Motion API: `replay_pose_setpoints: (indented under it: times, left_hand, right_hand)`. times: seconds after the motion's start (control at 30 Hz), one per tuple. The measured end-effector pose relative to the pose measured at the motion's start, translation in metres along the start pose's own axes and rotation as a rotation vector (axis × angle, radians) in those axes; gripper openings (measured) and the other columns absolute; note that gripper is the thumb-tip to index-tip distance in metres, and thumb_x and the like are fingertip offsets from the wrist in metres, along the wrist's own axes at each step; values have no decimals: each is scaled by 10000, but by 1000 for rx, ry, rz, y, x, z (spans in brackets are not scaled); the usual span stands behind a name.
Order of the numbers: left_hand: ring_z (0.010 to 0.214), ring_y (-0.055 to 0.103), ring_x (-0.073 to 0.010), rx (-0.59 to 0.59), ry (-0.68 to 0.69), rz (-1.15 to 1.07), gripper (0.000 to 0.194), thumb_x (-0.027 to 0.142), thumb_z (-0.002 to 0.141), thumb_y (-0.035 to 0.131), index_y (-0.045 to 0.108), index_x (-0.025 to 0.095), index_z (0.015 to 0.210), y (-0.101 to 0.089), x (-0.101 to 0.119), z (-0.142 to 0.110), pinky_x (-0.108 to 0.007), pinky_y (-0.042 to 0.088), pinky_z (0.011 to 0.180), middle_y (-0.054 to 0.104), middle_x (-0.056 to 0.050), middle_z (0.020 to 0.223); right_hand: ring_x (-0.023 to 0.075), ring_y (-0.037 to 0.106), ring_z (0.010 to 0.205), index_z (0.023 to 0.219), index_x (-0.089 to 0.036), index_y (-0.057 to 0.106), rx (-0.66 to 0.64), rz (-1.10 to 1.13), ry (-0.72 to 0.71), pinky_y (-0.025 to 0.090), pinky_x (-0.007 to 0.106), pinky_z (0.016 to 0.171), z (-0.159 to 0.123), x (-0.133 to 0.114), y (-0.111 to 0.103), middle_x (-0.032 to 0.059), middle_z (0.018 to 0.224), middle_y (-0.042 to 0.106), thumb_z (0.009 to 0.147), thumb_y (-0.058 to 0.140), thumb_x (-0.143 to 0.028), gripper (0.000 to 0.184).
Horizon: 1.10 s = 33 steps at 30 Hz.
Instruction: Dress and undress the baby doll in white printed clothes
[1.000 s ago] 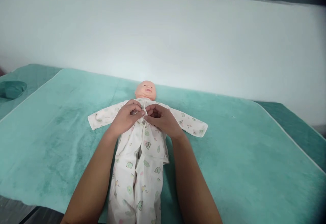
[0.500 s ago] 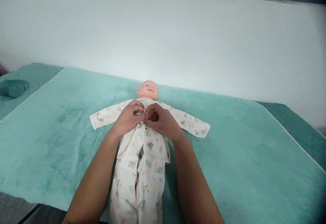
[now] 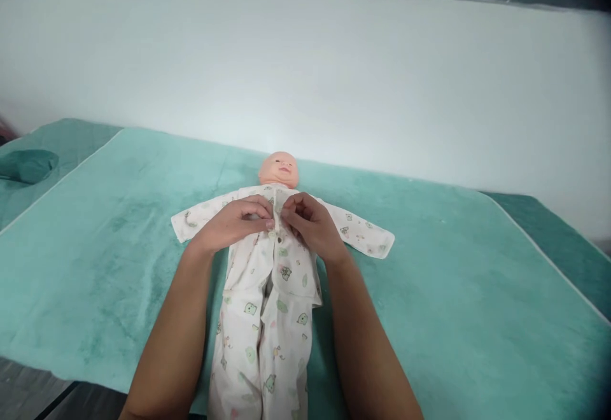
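A baby doll (image 3: 279,170) lies on its back, dressed in a white patterned jacket (image 3: 298,273) and matching trousers (image 3: 281,356). Its sleeves spread out to both sides. My left hand (image 3: 242,221) rests over the chest, its thumb and fingers pinching the jacket's front edge beside a small button. On the other side of the front opening, my right hand (image 3: 309,224) pinches the opposite edge of the jacket between thumb and forefinger. A narrow gap separates the fingertips of the two hands. Below them the lower part of the jacket front falls slightly apart.
A green cloth (image 3: 453,293) covers the table under the doll. Darker green covering shows at the left and right ends, with an oval opening (image 3: 28,165) at the far left. A white wall (image 3: 305,70) stands directly behind the table. Grey floor shows at the lower left.
My hands were together at the jacket's front, fingertips touching; now they have drawn slightly apart, the left hand moving leftward. The button and front edge between them have come into view.
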<state>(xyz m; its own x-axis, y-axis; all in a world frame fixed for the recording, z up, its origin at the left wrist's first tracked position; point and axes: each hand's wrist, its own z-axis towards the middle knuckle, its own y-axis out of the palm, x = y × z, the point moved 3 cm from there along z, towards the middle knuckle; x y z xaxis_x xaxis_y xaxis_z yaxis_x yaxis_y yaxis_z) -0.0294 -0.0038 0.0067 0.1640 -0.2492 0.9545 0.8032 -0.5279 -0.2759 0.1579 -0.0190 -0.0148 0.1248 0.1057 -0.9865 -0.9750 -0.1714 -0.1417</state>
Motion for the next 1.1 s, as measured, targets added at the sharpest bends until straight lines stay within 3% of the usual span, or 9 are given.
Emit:
replay_pose_setpoints:
  times: [0.2,0.4,0.57,0.77,0.87,1.0,1.1]
  left_hand:
    - [776,595,-177,-80,-4,121,260,436,879,650,726,217,760,-6,7,-11,-306,463,702,663,-30,853]
    - [792,604,-169,-149,-29,180,169,393,820,695,749,234,814,-1,6,-10,-284,458,679,670,-24,882]
    - [773,561,-143,-185,-83,286,167,359,793,713,734,215,875,2,12,-13,-268,451,690,636,-17,909]
    - [757,531,-131,-171,-137,361,146,320,812,684,721,219,911,0,14,-19,-251,424,666,601,-4,894]
    - [754,527,-130,-171,-135,361,119,316,830,668,720,212,855,-1,14,-19,-254,411,662,607,-8,906]
    - [758,539,-128,-152,-94,326,132,303,844,662,701,190,787,1,17,-17,-249,403,658,633,-11,888]
    - [716,546,-119,-178,-93,210,134,293,856,658,688,178,793,5,18,-17,-235,410,633,651,-4,805]
  right_hand:
    - [132,430,595,687,-223,456,27,-582,-7,302,286,574,-28,-19,15,-36,629,517,899,606,-433,334]
    - [168,502,633,833,-228,477,38,-1037,90,211,298,555,-53,-32,40,15,787,605,845,664,-406,259]
    - [188,572,713,887,-199,526,118,-1186,128,178,307,551,-60,-39,57,56,861,609,908,549,-279,85]
    - [139,469,628,740,-204,472,84,-978,38,209,305,569,-56,-33,45,3,734,568,866,494,-157,136]
    - [123,445,598,697,-209,446,55,-666,14,270,281,578,-52,-27,31,-33,641,521,843,519,-173,168]
    - [104,447,504,733,-218,501,-16,-147,105,325,247,521,-47,-18,20,-65,545,480,884,550,-306,181]
    - [97,451,455,715,-214,514,-43,48,150,326,232,461,-45,-13,16,-66,511,474,881,599,-405,267]
